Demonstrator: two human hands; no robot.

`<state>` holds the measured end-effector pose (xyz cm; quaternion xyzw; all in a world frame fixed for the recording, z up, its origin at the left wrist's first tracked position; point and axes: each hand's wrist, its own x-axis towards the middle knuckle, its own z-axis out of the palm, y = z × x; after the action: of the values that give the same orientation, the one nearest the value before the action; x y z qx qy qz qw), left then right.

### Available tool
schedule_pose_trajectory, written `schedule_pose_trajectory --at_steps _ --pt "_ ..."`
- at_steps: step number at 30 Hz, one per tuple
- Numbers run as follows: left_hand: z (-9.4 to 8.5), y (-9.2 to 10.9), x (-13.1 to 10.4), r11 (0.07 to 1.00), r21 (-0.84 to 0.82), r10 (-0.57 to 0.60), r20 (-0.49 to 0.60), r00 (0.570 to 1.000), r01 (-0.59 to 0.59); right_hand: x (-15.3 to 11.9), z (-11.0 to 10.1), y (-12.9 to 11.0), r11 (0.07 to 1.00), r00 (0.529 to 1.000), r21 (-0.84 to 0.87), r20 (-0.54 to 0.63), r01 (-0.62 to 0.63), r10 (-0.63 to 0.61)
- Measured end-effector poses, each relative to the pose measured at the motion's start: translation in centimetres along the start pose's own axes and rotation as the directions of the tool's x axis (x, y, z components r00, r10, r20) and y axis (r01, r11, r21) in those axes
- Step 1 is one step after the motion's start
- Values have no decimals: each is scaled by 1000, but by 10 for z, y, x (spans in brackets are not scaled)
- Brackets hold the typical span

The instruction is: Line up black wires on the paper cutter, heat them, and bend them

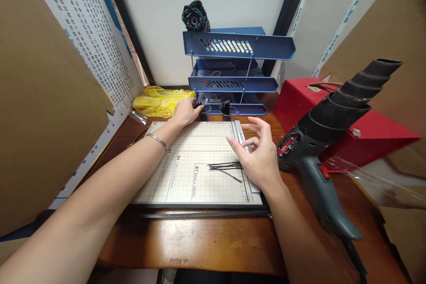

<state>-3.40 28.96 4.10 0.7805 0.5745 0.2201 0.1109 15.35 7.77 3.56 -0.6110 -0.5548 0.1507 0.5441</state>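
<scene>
My left hand (187,111) reaches over the far edge of the board to a clear cup (207,110) of thin black sticks (199,104). Its thumb and forefinger close on the tops of the sticks; how many they grip is hidden. A second clear cup (233,111) beside it holds a bunch of similar sticks (225,107) upright. My right hand (261,153) hovers open at the right side of the gridded paper trimmer board (186,157), fingers apart and holding nothing. Several thin black strips (224,167) lie on the board near it, one angled away from the others.
A heat gun (319,155) stands tilted at right before a red box (369,142). Behind the cups rises a blue tiered tray (233,83) with a folded dark umbrella (195,17) on top. A yellow plastic bag (156,101) lies at back left. Cardboard (49,97) walls the left side.
</scene>
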Motion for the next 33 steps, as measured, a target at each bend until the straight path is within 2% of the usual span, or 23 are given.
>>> schedule_pose_trajectory --at_steps 5,8,11,14,21,24,27,29,31,33 --pt "-3 7 -5 993 115 -6 -41 999 10 3 -5 2 996 999 -76 25 46 -44" --pt "-4 10 -5 987 160 1 -42 999 6 4 -13 2 970 983 -195 144 145 -118" --pt "-4 10 -4 983 184 3 -54 999 7 4 -20 1 927 913 -252 370 276 -172" --pt "-4 8 -3 983 184 6 -80 997 9 4 -25 1 923 844 -252 522 290 -123" --pt "-15 10 -10 988 155 6 -190 982 24 7 -34 5 937 847 -285 531 201 -21" --pt "-26 20 -24 989 143 9 -268 963 30 7 -36 2 930 827 -311 562 194 16" --pt "-38 39 -48 988 149 83 -321 943 -36 7 -36 -3 928 784 -318 619 195 47" --pt "-45 55 -71 975 211 122 -275 954 -64 6 -36 -6 929 750 -322 656 182 81" --pt "-49 72 -97 955 276 153 -138 979 -110 5 -36 -9 927 722 -330 684 177 106" --pt "-52 85 -123 933 317 179 -3 984 -169 4 -35 -10 922 713 -335 694 193 103"
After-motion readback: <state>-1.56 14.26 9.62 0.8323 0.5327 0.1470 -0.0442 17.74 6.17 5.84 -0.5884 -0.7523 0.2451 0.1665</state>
